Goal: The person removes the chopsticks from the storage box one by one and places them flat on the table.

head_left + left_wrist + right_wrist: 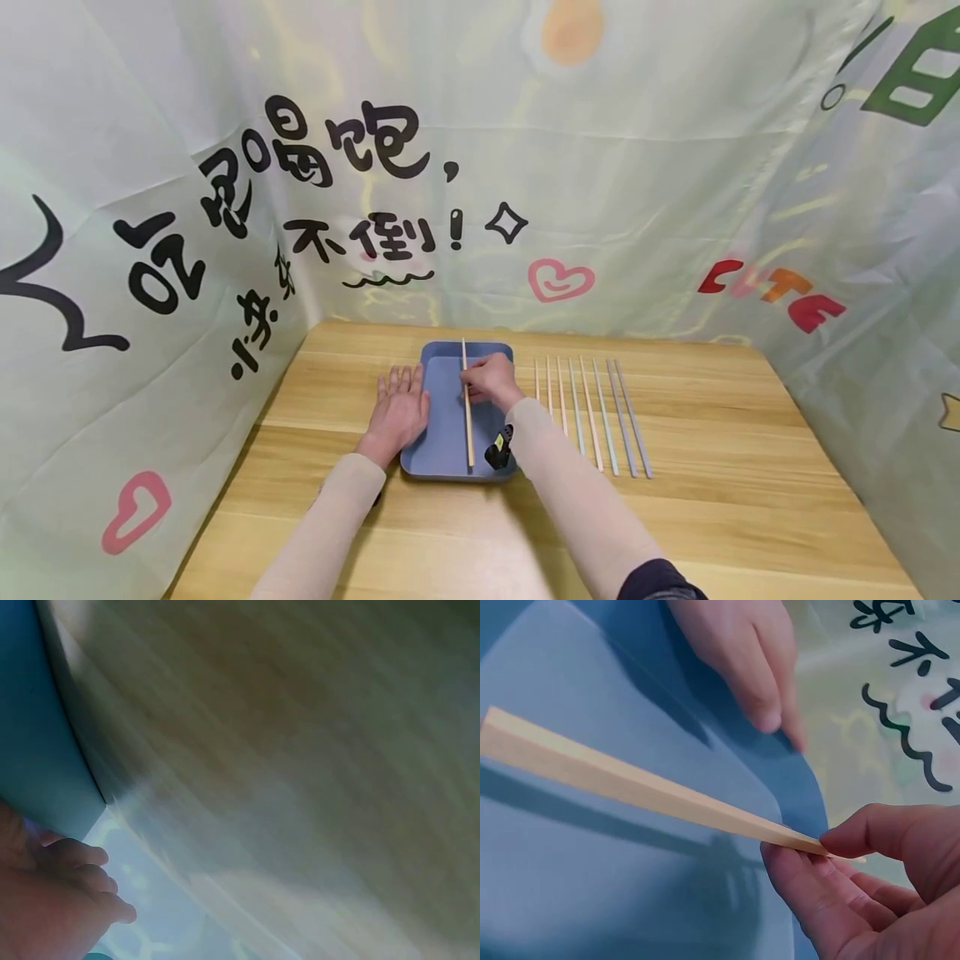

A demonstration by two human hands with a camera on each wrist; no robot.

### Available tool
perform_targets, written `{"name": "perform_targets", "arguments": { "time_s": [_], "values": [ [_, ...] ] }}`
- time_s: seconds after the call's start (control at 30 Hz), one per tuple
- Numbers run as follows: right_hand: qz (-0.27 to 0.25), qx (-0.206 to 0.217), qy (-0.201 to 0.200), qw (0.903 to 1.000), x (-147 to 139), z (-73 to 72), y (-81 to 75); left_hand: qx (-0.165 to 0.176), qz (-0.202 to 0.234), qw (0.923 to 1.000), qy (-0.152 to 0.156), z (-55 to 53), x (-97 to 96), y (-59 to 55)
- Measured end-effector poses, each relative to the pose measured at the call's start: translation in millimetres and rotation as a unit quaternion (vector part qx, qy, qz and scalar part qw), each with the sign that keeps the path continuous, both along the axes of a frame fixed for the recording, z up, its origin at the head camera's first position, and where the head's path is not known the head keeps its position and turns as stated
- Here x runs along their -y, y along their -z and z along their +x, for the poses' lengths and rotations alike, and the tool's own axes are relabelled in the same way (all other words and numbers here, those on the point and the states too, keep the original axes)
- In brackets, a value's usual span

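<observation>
Over a blue rectangular tray, my right hand pinches a pale wooden chopstick between thumb and fingers. The right wrist view shows the chopstick running across the tray, its shadow on the tray floor; I cannot tell whether its near end touches. My left hand lies at the tray's left side, fingers extended and thumb along the rim. In the left wrist view only part of that hand shows, beside the tray wall.
Several thin chopsticks in pink, light blue and grey-purple lie in a row to the right of the tray, partly behind my right forearm. The wooden table extends right of them. Printed cloth walls enclose the back and sides.
</observation>
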State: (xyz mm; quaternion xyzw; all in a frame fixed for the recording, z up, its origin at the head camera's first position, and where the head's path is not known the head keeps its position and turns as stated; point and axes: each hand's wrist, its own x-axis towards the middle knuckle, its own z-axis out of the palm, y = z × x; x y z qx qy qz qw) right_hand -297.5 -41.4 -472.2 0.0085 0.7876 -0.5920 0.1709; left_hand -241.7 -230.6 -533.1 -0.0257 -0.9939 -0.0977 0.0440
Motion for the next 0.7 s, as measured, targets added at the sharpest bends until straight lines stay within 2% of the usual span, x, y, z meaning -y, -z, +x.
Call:
{"name": "perform_targets", "arguments": {
  "time_s": [0.37,0.7],
  "values": [
    [-0.032,0.014,0.019,0.9992,-37,-4.0,-8.6,0.007,0.01,0.9999,0.005,0.0,-1.0,-1.6],
    [-0.022,0.019,0.039,0.9988,-75,-8.3,-13.9,0.012,0.004,0.9999,0.004,0.1,0.5,0.2]
  ]
}}
